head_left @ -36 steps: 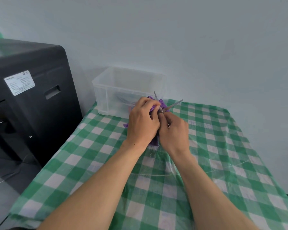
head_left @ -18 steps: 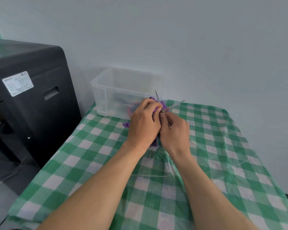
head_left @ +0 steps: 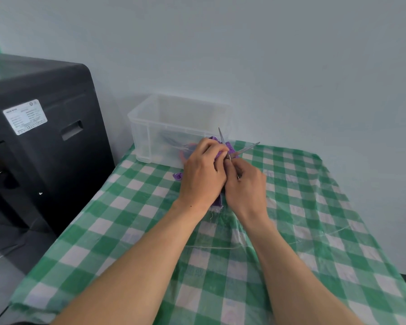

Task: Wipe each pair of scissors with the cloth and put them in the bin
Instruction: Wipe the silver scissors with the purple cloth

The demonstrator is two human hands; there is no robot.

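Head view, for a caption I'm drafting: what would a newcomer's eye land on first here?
The two hands meeting mid-table: the left hand holds a purple cloth against open scissors, whose blades splay up and right from the right hand. Just behind them a clear plastic bin stands against the wall, on a green-and-white checked tablecloth. A big black machine fills the left edge.
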